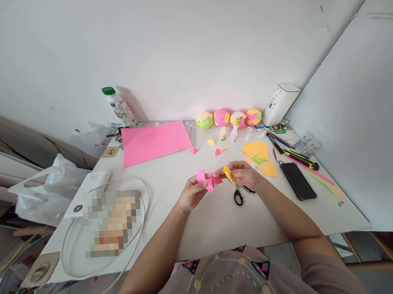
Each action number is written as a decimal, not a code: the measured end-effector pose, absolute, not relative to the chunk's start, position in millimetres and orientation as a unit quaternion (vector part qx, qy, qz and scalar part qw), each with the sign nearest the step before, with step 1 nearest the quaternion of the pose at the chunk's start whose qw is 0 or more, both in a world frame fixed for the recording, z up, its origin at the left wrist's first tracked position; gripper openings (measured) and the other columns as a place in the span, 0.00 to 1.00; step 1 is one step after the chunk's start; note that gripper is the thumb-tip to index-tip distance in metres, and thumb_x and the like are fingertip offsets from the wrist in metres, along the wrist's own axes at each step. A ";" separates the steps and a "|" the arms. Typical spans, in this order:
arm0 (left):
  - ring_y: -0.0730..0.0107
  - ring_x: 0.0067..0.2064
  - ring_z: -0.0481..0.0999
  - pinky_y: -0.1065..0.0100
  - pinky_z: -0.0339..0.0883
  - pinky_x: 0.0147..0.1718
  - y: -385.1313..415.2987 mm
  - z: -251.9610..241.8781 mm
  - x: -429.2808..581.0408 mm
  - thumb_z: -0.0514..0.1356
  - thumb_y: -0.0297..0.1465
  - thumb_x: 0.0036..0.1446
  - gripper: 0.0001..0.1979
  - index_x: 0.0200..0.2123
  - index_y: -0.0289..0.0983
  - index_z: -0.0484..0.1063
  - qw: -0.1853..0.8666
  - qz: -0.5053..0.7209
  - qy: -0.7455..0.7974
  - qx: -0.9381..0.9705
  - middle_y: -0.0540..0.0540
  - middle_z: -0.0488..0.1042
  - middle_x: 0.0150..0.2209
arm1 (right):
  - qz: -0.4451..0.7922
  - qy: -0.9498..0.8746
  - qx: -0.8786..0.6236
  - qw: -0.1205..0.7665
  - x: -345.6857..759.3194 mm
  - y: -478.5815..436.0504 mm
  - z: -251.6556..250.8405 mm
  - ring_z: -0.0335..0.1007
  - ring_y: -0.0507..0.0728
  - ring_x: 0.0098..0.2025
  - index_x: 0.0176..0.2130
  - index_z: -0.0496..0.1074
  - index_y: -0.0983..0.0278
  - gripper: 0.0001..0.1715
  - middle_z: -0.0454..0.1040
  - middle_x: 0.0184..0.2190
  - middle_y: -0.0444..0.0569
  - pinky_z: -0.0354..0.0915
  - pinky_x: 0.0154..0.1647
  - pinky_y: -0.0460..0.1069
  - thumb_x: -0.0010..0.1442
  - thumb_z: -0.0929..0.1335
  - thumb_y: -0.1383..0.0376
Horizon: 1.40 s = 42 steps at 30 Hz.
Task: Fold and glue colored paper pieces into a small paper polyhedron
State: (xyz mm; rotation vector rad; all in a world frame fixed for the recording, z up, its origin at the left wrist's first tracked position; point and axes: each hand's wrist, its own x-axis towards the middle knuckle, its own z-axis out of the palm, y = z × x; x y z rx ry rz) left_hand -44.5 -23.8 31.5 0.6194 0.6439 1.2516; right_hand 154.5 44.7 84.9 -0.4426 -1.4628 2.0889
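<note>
My left hand (192,194) is closed on a folded pink paper piece (201,176), its strips and flaps sticking out past the fingers. A second, darker pink flap (216,179) shows between the hands, near the right fingertips; whether it joins the first cannot be told. My right hand (246,175) pinches a folded orange paper piece (230,174). Just below that hand, black-handled scissors (238,198) lie on the table, their blades partly hidden. Small pink paper bits (193,150) and a yellow paper square (211,142) rest beyond the hands.
Several paper balls (221,117) line the wall, with small glue bottles (223,134) before them. Orange paper sheets (255,150), a black phone (297,180) and cutters (300,159) lie right. At left are a pink sheet (156,143), a green-capped bottle (119,106) and a white cable (145,212).
</note>
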 end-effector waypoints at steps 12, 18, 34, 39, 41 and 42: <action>0.70 0.30 0.71 0.64 0.62 0.35 -24.1 33.7 -44.4 0.71 0.34 0.41 0.10 0.27 0.35 0.78 0.717 0.564 0.288 0.291 0.46 0.76 0.30 | 0.773 -0.546 -0.173 0.274 155.8 46.0 83.3 0.71 0.63 0.51 0.28 0.71 0.64 0.09 0.79 0.41 0.54 0.59 0.55 0.63 0.54 0.70 0.62; 0.70 0.30 0.70 0.65 0.62 0.35 -24.0 32.0 -45.0 0.70 0.33 0.43 0.08 0.27 0.36 0.79 0.713 0.566 0.284 0.303 0.46 0.76 0.30 | 0.774 -0.547 -0.157 0.277 155.7 47.2 83.1 0.71 0.62 0.50 0.29 0.71 0.65 0.07 0.79 0.39 0.54 0.59 0.55 0.62 0.55 0.70 0.63; 0.72 0.30 0.70 0.66 0.61 0.35 -22.2 31.1 -46.7 0.72 0.32 0.38 0.11 0.28 0.36 0.78 0.709 0.569 0.319 0.268 0.49 0.74 0.27 | 0.770 -0.558 -0.169 0.260 154.3 41.8 89.0 0.71 0.61 0.47 0.29 0.70 0.65 0.09 0.78 0.39 0.55 0.60 0.51 0.59 0.55 0.70 0.61; 0.72 0.30 0.69 0.67 0.61 0.34 -21.8 34.4 -47.7 0.71 0.33 0.39 0.10 0.26 0.35 0.78 0.693 0.570 0.337 0.287 0.49 0.73 0.27 | 0.750 -0.578 -0.189 0.260 154.0 39.2 91.9 0.70 0.57 0.41 0.29 0.71 0.65 0.11 0.78 0.37 0.53 0.60 0.46 0.54 0.55 0.71 0.59; 0.73 0.29 0.68 0.67 0.61 0.33 -21.9 35.9 -47.8 0.71 0.33 0.40 0.08 0.23 0.35 0.77 0.687 0.565 0.343 0.300 0.49 0.72 0.25 | 0.737 -0.590 -0.206 0.257 154.1 38.5 92.1 0.68 0.56 0.38 0.28 0.71 0.65 0.12 0.77 0.37 0.53 0.60 0.44 0.53 0.54 0.71 0.58; 0.73 0.29 0.67 0.67 0.61 0.32 -21.9 36.4 -47.8 0.71 0.33 0.40 0.08 0.23 0.35 0.77 0.686 0.561 0.347 0.307 0.49 0.72 0.25 | 0.732 -0.595 -0.212 0.255 154.2 38.4 91.8 0.67 0.55 0.37 0.28 0.71 0.65 0.13 0.77 0.37 0.52 0.60 0.42 0.52 0.53 0.72 0.58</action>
